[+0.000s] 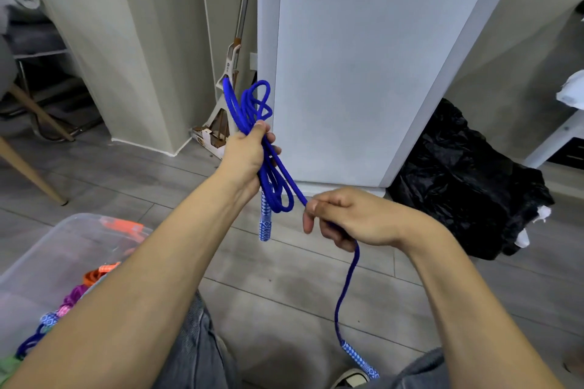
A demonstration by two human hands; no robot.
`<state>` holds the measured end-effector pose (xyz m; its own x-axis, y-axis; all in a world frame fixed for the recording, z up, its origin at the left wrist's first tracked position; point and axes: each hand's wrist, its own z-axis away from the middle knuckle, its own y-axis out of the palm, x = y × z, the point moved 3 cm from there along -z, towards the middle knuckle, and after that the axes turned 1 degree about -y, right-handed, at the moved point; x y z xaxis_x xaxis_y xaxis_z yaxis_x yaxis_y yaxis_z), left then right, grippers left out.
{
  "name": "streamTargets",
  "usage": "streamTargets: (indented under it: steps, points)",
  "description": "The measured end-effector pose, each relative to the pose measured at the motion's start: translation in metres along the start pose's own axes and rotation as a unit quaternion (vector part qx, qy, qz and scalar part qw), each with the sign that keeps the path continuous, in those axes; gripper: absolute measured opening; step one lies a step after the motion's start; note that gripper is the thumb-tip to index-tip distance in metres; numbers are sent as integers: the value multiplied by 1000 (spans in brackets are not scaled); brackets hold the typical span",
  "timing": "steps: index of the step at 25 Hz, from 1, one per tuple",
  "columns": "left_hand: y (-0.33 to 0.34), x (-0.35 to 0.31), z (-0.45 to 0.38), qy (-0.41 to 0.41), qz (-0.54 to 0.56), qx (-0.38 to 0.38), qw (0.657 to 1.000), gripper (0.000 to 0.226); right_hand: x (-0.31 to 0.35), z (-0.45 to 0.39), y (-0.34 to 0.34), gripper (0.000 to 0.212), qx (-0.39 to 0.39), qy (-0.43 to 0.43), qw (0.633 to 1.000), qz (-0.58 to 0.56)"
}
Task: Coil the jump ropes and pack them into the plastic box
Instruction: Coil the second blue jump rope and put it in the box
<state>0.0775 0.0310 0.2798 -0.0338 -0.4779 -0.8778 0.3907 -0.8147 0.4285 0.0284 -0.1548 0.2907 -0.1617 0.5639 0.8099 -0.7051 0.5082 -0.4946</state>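
The blue jump rope (274,180) is bundled in loops in the left hand (248,155), fingers curled around it; right hand (350,218) fingers pinch its free strand, patterned handle (360,360) hanging below.

plastic box (47,249): cut off at left edge, contents partly behind forearm | black bag (467,180): contents hidden

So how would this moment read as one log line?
left hand: grips coiled blue jump rope | right hand: pinches rope tail | plastic box: waiting

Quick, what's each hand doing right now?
Left hand: closed, gripping the coiled loops of the blue jump rope.
Right hand: closed, fingers curled round the rope's loose end.
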Motion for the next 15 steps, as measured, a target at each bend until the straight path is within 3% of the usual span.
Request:
streamTargets:
  steps: [4,6,11,15]
  points:
    - [-10,-7,-9,-17,67,-8,998,21,-4,15,3,40,166,82,982,46]
    - [-15,-14,-10,-6,77,-17,997,22,-11,17,1,41,165,108,978,71]
    - [-6,-13,3,44,-128,110,985,18,-11,6,-26,36,-111,17,989,94]
    - [13,6,27,89,-342,212,911,27,4,-1,-26,33,-198,-51,975,83]
